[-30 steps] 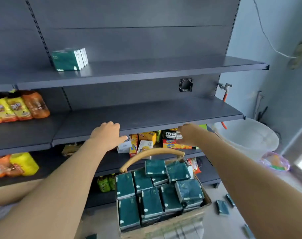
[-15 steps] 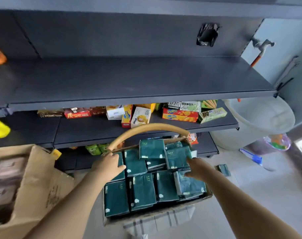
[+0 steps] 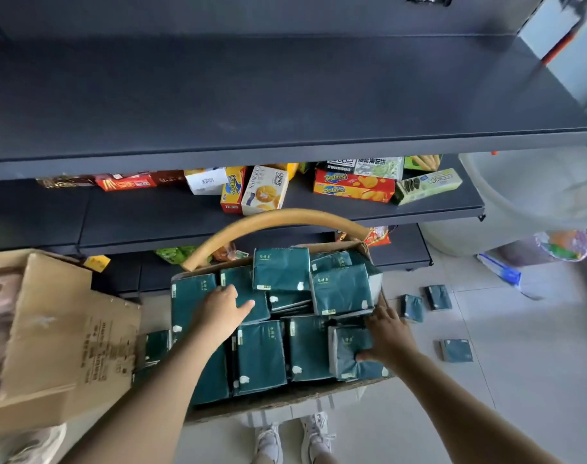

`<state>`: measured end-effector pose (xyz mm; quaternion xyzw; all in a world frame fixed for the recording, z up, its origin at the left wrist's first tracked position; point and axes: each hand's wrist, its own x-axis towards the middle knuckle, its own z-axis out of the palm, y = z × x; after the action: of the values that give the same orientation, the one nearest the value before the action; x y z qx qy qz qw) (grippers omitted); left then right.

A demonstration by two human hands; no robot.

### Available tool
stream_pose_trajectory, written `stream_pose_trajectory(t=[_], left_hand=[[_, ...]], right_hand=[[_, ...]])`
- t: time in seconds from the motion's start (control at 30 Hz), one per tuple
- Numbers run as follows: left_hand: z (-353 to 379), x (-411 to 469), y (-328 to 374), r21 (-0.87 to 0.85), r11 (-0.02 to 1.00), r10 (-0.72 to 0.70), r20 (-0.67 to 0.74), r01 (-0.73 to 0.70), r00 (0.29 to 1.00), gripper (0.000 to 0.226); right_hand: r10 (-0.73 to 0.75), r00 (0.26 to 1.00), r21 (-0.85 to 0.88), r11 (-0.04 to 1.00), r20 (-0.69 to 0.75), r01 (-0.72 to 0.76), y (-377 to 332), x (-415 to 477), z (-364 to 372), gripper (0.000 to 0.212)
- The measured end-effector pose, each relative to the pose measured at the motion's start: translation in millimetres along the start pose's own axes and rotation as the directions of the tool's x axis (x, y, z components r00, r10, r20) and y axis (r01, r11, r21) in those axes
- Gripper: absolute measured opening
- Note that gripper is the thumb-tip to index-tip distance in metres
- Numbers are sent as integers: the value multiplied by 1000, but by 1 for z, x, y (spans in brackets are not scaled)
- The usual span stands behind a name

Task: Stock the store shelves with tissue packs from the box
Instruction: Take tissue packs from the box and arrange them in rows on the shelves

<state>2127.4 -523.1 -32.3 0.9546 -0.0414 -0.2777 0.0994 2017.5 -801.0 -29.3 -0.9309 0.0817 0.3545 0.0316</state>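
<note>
The box (image 3: 285, 400) stands on the floor below the shelf's (image 3: 285, 95) front edge, crammed with dark green packs (image 3: 282, 269) lying at mixed angles. A tan handle (image 3: 275, 220) arches over its far side. The left hand (image 3: 223, 316) lies flat on the packs near the box's far left corner, fingers straight, holding nothing; hand and forearm hide the packs beneath them. The right hand (image 3: 389, 336) grips the corner pack (image 3: 347, 354) at the box's right edge, thumb on its face and fingers spread past its far edge. How far they wrap is hidden. Three loose packs (image 3: 413, 308) lie on the floor just right of the box. A carton (image 3: 51, 346) at the left is cut off by the frame, its contents a blur. Snack boxes (image 3: 265, 192) sit on a lower shelf, partly hidden behind the upper one. White shoes (image 3: 268, 440) show at the bottom edge.
</note>
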Motion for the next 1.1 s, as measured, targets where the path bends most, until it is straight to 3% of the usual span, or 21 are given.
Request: stream_pose_trajectory(t=[0.1,0.23,0.4,0.57,0.73,0.9,1.1], left_hand=[[-4,20,19,-220,965,-151,-22,142,988,56],[-2,42,47,-407,881,-266,-3,242,964,69],[9,54,67,-412,831,-391,46,374,919,92],[15,61,67,-476,765,-447,95,435,889,83],[-3,38,58,-622,707,-350,105,336,931,40],[-55,-13,28,-842,459,-294,158,284,943,42],[-163,-84,-22,-946,323,-285,-117,-20,951,21]], right_hand=[[-39,999,39,999,19,38,6,1,-6,76],[-73,989,374,927,130,20,19,-1,-25,41],[-9,999,602,798,53,-25,37,5,-52,35],[28,999,677,736,-43,9,45,11,-60,33],[0,999,752,659,-52,39,48,5,-70,26],[-81,981,798,571,-177,191,29,-9,-124,18],[-176,902,736,527,-393,424,-49,-43,-242,17]])
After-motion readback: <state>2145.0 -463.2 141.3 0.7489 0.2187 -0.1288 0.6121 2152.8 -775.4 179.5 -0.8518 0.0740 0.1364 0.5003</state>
